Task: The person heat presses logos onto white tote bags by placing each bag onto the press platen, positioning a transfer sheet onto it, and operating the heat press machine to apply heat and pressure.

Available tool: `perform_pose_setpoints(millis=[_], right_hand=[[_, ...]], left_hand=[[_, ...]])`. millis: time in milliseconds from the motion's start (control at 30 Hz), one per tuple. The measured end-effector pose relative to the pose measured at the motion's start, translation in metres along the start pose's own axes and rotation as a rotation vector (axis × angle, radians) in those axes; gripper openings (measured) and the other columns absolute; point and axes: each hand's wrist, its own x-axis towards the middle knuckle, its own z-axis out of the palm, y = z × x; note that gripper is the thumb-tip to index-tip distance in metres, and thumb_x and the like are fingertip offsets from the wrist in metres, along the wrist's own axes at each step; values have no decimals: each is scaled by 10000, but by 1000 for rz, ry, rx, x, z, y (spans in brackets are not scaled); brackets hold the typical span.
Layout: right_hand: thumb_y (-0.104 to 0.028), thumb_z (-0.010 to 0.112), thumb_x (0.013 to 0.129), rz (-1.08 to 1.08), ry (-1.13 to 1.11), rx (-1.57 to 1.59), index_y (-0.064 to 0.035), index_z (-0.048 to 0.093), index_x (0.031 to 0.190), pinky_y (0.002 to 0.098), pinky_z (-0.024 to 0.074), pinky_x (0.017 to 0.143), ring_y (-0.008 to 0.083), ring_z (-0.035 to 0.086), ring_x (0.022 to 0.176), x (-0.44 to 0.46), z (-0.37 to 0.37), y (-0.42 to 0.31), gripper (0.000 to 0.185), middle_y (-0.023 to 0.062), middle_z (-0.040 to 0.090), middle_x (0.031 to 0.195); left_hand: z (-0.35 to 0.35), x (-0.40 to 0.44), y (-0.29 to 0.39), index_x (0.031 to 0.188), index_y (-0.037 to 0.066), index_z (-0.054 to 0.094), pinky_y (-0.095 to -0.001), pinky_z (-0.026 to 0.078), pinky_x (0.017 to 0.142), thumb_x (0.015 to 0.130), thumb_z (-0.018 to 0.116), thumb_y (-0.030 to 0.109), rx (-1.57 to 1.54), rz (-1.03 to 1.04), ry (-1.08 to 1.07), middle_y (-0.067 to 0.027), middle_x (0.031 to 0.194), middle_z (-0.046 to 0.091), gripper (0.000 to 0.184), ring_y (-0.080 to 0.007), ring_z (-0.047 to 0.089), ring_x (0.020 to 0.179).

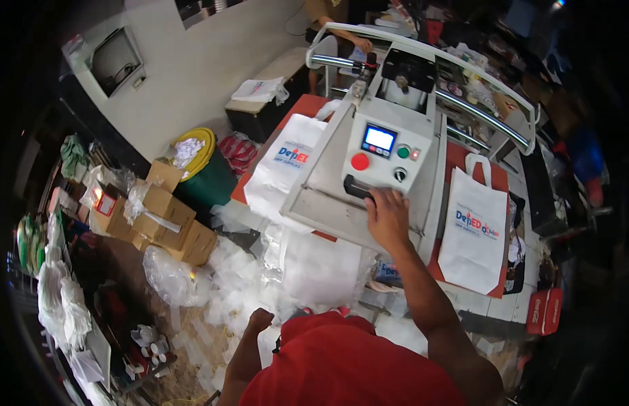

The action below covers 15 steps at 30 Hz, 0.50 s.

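My right hand (389, 215) is wrapped around the right end of the black handle (358, 189) at the front of a heat press (386, 157). The press head has a lit screen, a red button and a green button. Beneath it, to the left, a white tote bag (277, 172) printed "DepED" lies partly covered on a red-orange platen. Another printed tote bag (473, 233) lies flat on the right platen (453, 159), uncovered. Low by my red shirt, my left hand (261, 319) hangs with curled fingers, apart from the press, and nothing shows in it.
At left stand a green bin (216, 179) with a yellow rim and stacked cardboard boxes (169, 216). Plastic wrap (172, 277) and pale sheets litter the floor. Behind the press, another person's hand (362, 44) shows. A red case (545, 311) sits at lower right.
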Motion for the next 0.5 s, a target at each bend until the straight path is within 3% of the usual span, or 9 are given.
perform_pose_setpoints(millis=[33, 100, 200, 233, 267, 333, 400, 467, 500], right_hand=[[-214, 595, 918, -23, 13, 30, -91, 631, 1075, 457, 399, 819, 275, 569, 990, 7, 10, -10, 202, 66, 650, 985], [-208, 594, 917, -58, 16, 43, -87, 631, 1084, 456, 401, 825, 275, 571, 997, 21, 32, -26, 209, 73, 651, 995], [-189, 590, 911, -107, 16, 70, -73, 630, 1104, 457, 409, 845, 279, 573, 1016, 43, 56, -51, 229, 90, 650, 1016], [-177, 587, 906, -126, 12, 89, -62, 630, 1115, 459, 416, 860, 282, 574, 1027, 47, 63, -59, 242, 100, 649, 1026], [-177, 587, 906, -124, 7, 96, -62, 630, 1115, 459, 416, 860, 282, 574, 1027, 50, 68, -66, 242, 100, 649, 1026], [-142, 570, 895, -165, -43, 96, -35, 619, 1154, 467, 428, 892, 292, 573, 1056, 59, 77, -79, 284, 120, 647, 1052], [-120, 557, 885, -173, -66, 112, -15, 602, 1193, 476, 433, 920, 305, 569, 1080, 69, 88, -87, 328, 139, 640, 1083], [-110, 578, 875, -183, -80, 101, -28, 576, 1217, 470, 430, 930, 325, 555, 1103, 75, 98, -94, 352, 149, 621, 1118], [-107, 587, 864, -156, -131, 128, -19, 566, 1234, 474, 420, 964, 337, 546, 1124, 76, 97, -100, 381, 163, 614, 1148]], left_hand=[[5, 3, -23, 778, 5, 626, -299, 534, 510, 797, 679, 226, -9, -7, 8, -90, 650, 659, 228, -151, 654, 576], [18, 7, -73, 817, 57, 671, -464, 569, 716, 764, 762, 220, 289, 242, -73, -154, 800, 699, 194, -352, 699, 800], [33, -3, -122, 825, 60, 674, -466, 569, 711, 756, 764, 211, 360, 195, -174, -151, 802, 701, 189, -346, 701, 794], [24, -28, -94, 824, 75, 675, -460, 570, 705, 753, 744, 169, 901, 372, -271, -147, 797, 700, 136, -343, 700, 791], [26, -40, -108, 824, 75, 675, -460, 570, 705, 753, 744, 169, 900, 363, -273, -147, 797, 700, 136, -343, 700, 791], [40, -47, -153, 823, 85, 678, -435, 577, 680, 761, 714, 136, 455, 147, -272, -135, 796, 702, 88, -326, 702, 772], [39, -68, -148, 836, 91, 683, -405, 583, 657, 769, 692, 128, 389, 137, -199, -121, 805, 709, 77, -300, 706, 750], [32, -85, -123, 790, 59, 677, -378, 583, 606, 774, 674, 156, -116, -433, -184, -116, 744, 705, 98, -254, 703, 677], [40, -71, -162, 767, 50, 673, -371, 579, 589, 776, 658, 169, -4, -230, -232, -115, 717, 697, 120, -242, 696, 655]])
